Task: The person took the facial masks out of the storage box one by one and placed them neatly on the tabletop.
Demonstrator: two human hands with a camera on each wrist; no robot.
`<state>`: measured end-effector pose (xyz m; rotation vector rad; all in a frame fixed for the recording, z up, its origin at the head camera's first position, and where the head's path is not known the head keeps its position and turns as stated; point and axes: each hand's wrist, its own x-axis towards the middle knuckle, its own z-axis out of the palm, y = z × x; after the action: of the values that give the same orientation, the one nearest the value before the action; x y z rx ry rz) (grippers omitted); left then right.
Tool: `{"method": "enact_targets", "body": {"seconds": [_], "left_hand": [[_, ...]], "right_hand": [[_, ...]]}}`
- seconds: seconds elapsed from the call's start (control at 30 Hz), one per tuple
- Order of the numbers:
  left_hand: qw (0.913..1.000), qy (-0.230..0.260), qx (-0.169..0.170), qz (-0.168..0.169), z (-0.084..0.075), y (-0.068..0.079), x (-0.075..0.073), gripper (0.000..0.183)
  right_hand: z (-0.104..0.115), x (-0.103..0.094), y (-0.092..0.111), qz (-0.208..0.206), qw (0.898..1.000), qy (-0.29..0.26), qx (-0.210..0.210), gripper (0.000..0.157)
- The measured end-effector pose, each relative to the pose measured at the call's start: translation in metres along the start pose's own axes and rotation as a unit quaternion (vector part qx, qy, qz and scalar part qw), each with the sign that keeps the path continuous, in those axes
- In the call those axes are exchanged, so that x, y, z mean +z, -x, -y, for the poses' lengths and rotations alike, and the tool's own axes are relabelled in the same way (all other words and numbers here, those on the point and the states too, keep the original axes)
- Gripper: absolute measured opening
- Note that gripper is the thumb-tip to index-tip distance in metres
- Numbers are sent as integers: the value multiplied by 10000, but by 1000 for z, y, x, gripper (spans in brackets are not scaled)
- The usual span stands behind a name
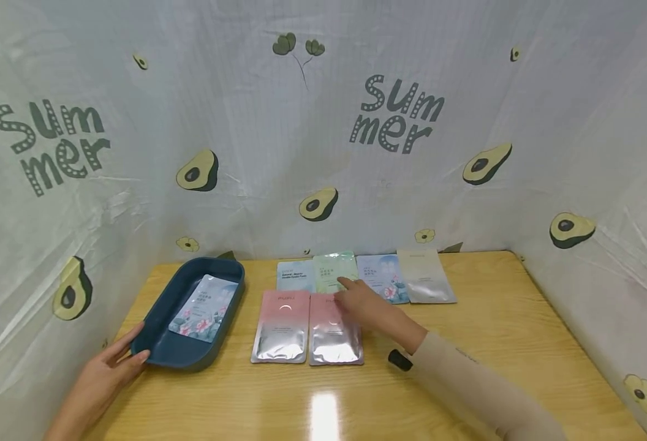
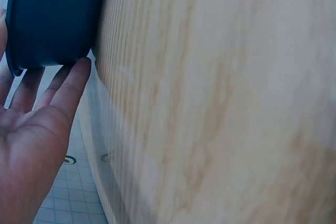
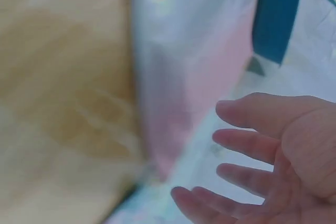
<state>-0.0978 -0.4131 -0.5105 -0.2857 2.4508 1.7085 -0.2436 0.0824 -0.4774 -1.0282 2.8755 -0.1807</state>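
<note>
At the left, a dark blue tray (image 1: 213, 355) holds a light blue floral packet (image 1: 204, 309). My left hand (image 1: 103, 380) holds the tray's near-left corner, thumb and fingertips against its rim and outer wall. My right hand (image 1: 364, 306) reaches over the packets with fingers spread and nothing between them, as the right wrist view shows. Its fingertips are nearest a green packet (image 1: 331, 269) and the right-hand pink-and-silver packet (image 1: 334, 343), partly covering both; contact cannot be told. Another pink-and-silver packet (image 1: 281, 327) lies beside it.
In the back row lie a pale blue packet (image 1: 295, 275), a lilac-blue floral packet (image 1: 381, 275) and a beige-and-silver packet (image 1: 427, 278). A wooden table (image 1: 494, 331) bears everything. Avocado-printed white sheeting (image 1: 268, 153) encloses the back and sides.
</note>
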Motion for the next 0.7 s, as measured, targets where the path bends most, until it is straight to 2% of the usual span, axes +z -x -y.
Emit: {"method": "enact_targets", "body": {"seconds": [0.17, 0.33, 0.47, 0.5, 0.63, 0.7], "left_hand": [[9999, 94, 55, -46, -1, 1, 2, 79], [10000, -26, -28, -28, 1, 3, 1, 80], [9989, 462, 33, 11, 2, 1, 1, 79], [9986, 526, 28, 14, 1, 1, 1, 79], [9997, 228, 94, -60, 0, 2, 1, 79], [9993, 344, 157, -59, -1, 3, 1, 78]], "right_hand": [[26, -24, -18, -213, 9990, 70, -392, 34], [59, -37, -38, -213, 9955, -483, -790, 40], [81, -48, -53, -260, 9919, -732, -1006, 42], [85, -50, -57, -247, 9912, -769, -1051, 42], [98, -57, -72, -241, 9892, -870, -1158, 42], [102, -59, -77, -246, 9879, -965, -1193, 43]]}}
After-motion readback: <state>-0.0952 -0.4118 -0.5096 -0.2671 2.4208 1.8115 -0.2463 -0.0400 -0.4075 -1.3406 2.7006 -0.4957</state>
